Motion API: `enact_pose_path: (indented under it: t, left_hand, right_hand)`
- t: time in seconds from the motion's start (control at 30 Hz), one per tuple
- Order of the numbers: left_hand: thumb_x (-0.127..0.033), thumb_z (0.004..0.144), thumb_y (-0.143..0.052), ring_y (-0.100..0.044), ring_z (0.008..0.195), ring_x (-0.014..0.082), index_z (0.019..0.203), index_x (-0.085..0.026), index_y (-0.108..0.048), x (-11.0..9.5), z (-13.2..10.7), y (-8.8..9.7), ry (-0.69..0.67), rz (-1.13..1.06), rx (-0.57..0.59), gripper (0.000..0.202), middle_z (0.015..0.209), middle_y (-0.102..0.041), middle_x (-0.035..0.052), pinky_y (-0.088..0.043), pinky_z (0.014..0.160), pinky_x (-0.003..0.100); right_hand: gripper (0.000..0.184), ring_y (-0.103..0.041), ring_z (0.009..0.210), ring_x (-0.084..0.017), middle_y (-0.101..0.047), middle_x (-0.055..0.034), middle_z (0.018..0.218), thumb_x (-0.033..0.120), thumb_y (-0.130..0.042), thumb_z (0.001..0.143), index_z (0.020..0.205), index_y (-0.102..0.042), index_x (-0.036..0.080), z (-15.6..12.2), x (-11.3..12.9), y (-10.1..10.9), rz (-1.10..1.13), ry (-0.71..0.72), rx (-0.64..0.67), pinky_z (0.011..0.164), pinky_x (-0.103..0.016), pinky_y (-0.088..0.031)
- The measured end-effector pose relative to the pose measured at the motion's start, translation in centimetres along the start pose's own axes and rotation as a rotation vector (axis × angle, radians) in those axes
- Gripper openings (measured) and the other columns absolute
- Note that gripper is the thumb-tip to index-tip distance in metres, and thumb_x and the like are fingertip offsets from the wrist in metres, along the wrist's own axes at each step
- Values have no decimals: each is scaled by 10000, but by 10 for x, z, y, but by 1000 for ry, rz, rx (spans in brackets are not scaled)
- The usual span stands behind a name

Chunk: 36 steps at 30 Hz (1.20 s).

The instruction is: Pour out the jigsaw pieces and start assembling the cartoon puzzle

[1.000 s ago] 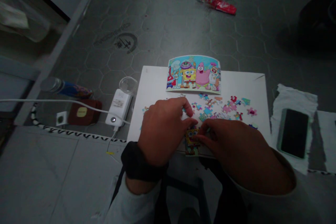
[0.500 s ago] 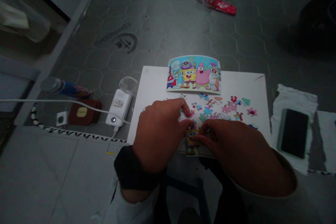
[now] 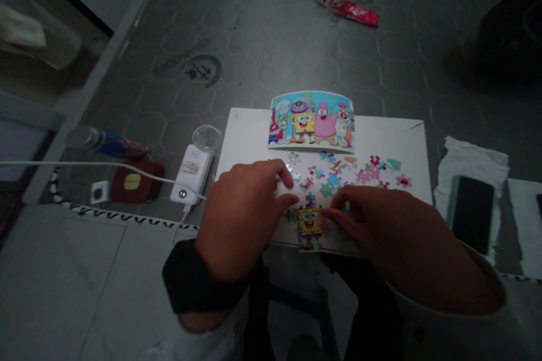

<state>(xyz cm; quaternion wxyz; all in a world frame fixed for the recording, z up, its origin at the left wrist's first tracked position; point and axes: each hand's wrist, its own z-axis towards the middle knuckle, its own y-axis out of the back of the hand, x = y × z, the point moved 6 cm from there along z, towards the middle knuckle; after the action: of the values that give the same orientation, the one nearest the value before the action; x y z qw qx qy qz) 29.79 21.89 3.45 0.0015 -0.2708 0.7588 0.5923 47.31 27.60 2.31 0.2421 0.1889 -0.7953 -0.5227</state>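
Observation:
Joined jigsaw pieces showing a yellow square cartoon character lie at the near edge of a white board. My left hand, with a dark band at its wrist, hovers just left of them. Its thumb and index finger are apart with nothing visible between them. To the right, my right hand has thumb and index finger pinched close together at the joined pieces' right edge. Whether a small piece is between those fingertips is hidden. Loose jigsaw pieces are scattered beyond both hands.
A printed picture card stands at the board's far side. Left of the board are a white power bank with a cable, a brown case and a clear round lid. A phone lies on white tissue at right.
My left hand has drawn back to the left, its fingertips leaving the joined pieces. My right fingertips have shifted from the character's face to its right edge, uncovering the face.

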Motion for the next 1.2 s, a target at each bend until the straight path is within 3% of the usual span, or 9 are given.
enact_pose_path:
  t: [0.2,0.63,1.2]
  left_hand:
    - [-400,732,-806,-627,677,195,923,-307,-723,16,0,-4,23,58,84,228,820,-731,-7,-323,583,284]
    - [-379,761,-783,-636,703,204,918,-304,-724,12,-5,-2,33,42,115,184,831,-733,-8,-329,607,289]
    - [-442,804,-738,-637,739,205,925,-336,-752,12,-3,-6,98,140,223,162,855,-742,-5,-293,610,298]
  right_hand:
    - [156,-592,579,-178,-675,31,657,457,-664,869,868,-700,305,5,-20,3,-15,-88,-13,542,-286,-299]
    - [112,-573,548,-160,-656,43,629,413,-708,842,856,-699,302,2,-17,6,-5,-67,-31,526,-278,-293]
    - [136,-592,559,-170,-676,43,637,407,-705,861,785,-692,296,-5,17,5,22,71,9,522,-286,-258]
